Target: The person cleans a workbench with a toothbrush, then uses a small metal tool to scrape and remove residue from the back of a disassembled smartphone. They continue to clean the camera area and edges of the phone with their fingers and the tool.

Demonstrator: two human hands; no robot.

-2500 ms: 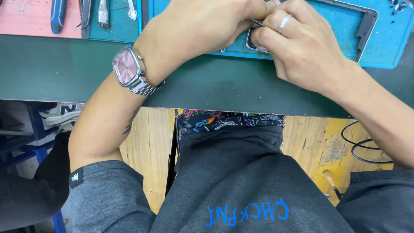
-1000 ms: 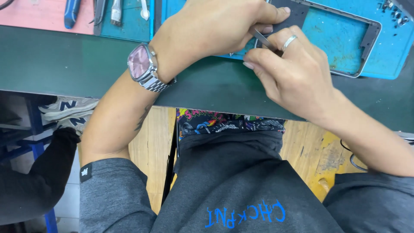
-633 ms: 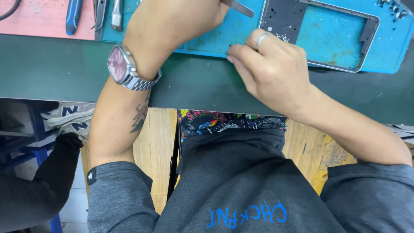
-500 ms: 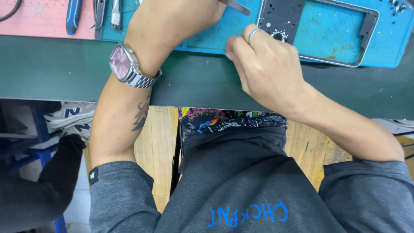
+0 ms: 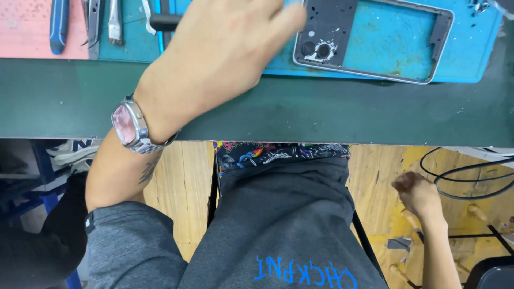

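A: Nearest, the right hand (image 5: 420, 194) hangs below the bench edge, off by the person's knee, fingers loosely curled, holding nothing that shows. Cables (image 5: 471, 176) loop just beside it.

B: And the left hand (image 5: 225, 51)?

A: Up on the bench, a watch (image 5: 129, 126) on its wrist, lying flat over the blue mat (image 5: 476, 59), fingers together. What is under the palm, one cannot tell.

B: Where is the frame (image 5: 375, 40)?

A: On the mat, flat, just right of the left fingertips, nearly touching them.

B: Risks?

A: Probably a sweep of that hand nudging the frame, or scattering the small screws (image 5: 479, 6) at the far corner. Tools (image 5: 91, 21) lie farther left.
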